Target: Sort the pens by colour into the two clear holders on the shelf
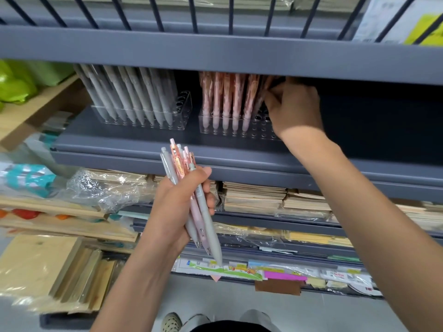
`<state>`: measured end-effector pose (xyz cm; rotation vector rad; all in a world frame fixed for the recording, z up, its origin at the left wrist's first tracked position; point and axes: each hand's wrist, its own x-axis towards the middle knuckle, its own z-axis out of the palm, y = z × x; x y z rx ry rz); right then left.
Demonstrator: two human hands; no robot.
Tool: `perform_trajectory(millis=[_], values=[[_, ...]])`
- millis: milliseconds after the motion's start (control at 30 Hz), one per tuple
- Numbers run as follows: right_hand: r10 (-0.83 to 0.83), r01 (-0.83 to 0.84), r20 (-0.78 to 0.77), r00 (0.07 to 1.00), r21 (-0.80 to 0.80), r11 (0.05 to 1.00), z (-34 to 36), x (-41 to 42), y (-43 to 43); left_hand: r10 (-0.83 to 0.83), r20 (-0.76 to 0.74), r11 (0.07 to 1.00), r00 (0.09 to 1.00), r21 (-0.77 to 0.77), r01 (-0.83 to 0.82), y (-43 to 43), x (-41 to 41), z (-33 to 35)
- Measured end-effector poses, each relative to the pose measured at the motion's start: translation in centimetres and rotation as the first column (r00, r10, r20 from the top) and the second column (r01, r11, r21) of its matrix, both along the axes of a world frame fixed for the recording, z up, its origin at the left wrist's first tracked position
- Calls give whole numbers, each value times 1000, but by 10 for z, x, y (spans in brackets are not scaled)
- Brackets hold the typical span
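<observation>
Two clear holders stand on the grey shelf (167, 144). The left holder (177, 121) is packed with several grey pens (134, 97). The right holder (239, 133) carries several pink pens (225, 99). My left hand (177, 207) grips a mixed bunch of grey and pink pens (191, 192) below the shelf edge, tips pointing down. My right hand (294, 109) reaches under the upper shelf to the right end of the pink row and pinches a pink pen (260, 101) that leans over the holder.
The upper shelf beam (215, 53) hangs low over the pen tops. Green packs (14, 85) lie on a wooden shelf at left. Below are stacked paper pads (263, 197), plastic-wrapped goods (107, 188) and wooden boards (48, 271).
</observation>
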<state>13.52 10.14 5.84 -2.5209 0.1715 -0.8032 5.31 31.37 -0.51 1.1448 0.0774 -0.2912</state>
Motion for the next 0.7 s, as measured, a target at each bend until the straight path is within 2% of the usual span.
perform_trajectory(millis=[333, 533, 633, 700], values=[[9, -26, -119, 993, -144, 989, 6, 4, 8, 69, -39, 998, 997, 8, -69, 20, 6, 2], [-14, 25, -168, 986, 69, 997, 6, 5, 4, 79, -47, 997, 996, -18, -80, 23, 10, 6], [-60, 64, -26, 998, 195, 979, 6, -18, 4, 85, -53, 996, 995, -34, -87, 23, 11, 8], [31, -54, 64, 997, 405, 913, 1, -49, 12, 95, -60, 994, 994, -42, -97, 21, 12, 8]])
